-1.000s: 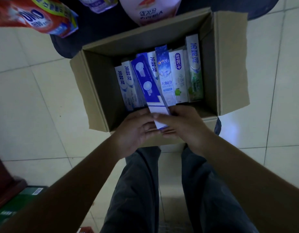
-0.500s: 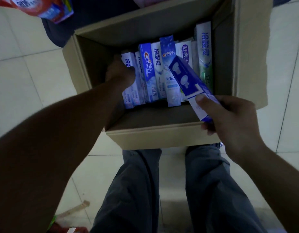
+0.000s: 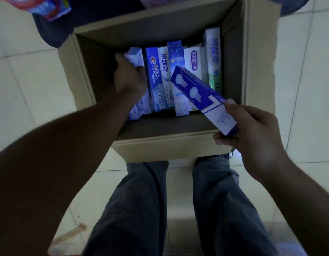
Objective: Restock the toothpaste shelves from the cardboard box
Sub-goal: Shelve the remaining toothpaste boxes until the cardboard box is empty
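Toothpaste cartons stand in a row inside the cardboard box on the floor, reaching its right wall. They look light, stiff and thin-walled, best pinched across the narrow sides near an end. The right hand pinches a dark blue carton by its near end above the box's near edge; the left hand grips the leftmost pale carton. Dim light blurs the small print, and no shelves show.

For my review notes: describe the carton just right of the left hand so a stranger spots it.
Find the open cardboard box on the tiled floor, cartons packed in a row inside. Just right of the left hand is the Crest carton, the only one with a big red-and-white logo.
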`<state>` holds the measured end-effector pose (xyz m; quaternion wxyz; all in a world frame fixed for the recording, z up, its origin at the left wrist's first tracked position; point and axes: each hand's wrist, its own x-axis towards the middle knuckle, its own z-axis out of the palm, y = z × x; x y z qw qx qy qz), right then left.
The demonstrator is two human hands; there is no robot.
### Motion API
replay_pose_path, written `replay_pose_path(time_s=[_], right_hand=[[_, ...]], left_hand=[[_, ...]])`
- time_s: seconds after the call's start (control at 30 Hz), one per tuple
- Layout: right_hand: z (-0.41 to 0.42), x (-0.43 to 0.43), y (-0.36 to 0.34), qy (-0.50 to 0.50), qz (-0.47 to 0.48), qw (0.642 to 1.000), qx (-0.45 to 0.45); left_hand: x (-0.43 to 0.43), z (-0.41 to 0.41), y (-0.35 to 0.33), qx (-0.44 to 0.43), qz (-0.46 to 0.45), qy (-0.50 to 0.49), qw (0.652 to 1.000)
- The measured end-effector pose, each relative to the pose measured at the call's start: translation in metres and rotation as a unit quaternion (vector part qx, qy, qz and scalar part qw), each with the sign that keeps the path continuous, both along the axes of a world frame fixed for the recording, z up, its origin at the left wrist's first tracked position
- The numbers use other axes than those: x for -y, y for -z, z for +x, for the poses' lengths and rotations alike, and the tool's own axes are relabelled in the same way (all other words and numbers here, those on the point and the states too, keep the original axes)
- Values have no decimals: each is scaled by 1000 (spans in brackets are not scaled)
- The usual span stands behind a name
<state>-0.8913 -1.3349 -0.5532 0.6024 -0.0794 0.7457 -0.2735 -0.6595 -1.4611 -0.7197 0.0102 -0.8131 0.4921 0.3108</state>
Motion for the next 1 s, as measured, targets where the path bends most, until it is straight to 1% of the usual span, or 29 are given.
replay_pose_path(time_s=[0.07,0.1,0.2,0.27,0.3,0.33,0.37,0.4,0.43,0.53,0.6,0.67,0.73,0.8,0.87,1.0], right_hand=[[-3,6,-20,8,-4,1000,7],[-4,10,-33,10,-9,1000,11],[-11,24,-79,-11,-40,999,14],[-14,35,-120,-34,-77,996,14],[-16,42,-143,-48,-95,994,14],[-19,46,-163,-61,-113,992,15],[-20,54,-190,-74,-132,988,13],[-20,61,-215,-80,-146,986,11],[-20,68,-244,-83,-164,983,10],[-17,85,-325,-102,-231,967,21],[-15,93,-380,-130,-284,950,12],[-14,99,-429,-158,-341,926,-15],[-10,103,-481,-187,-408,892,-51],[-6,107,-526,-208,-474,852,-81],[-4,109,-562,-220,-516,824,-84],[0,113,-623,-226,-574,783,-77]], left_hand=[[-11,2,-37,-91,-84,-10,992],[-14,5,-62,-124,-118,-6,985],[-18,16,-137,-214,-160,-22,963],[-14,23,-197,-267,-177,-74,944],[-12,26,-228,-309,-175,-121,927],[-11,27,-257,-355,-160,-188,902],[-7,29,-294,-402,-150,-249,868],[-4,31,-327,-435,-132,-293,841],[1,32,-363,-459,-119,-315,822],[13,40,-455,-485,-88,-306,814],[18,50,-517,-495,-23,-323,806],[18,62,-573,-532,44,-296,792],[15,71,-630,-569,82,-250,779],[13,77,-682,-584,100,-184,784],[12,81,-723,-580,96,-138,797],[10,85,-785,-574,64,-106,810]])
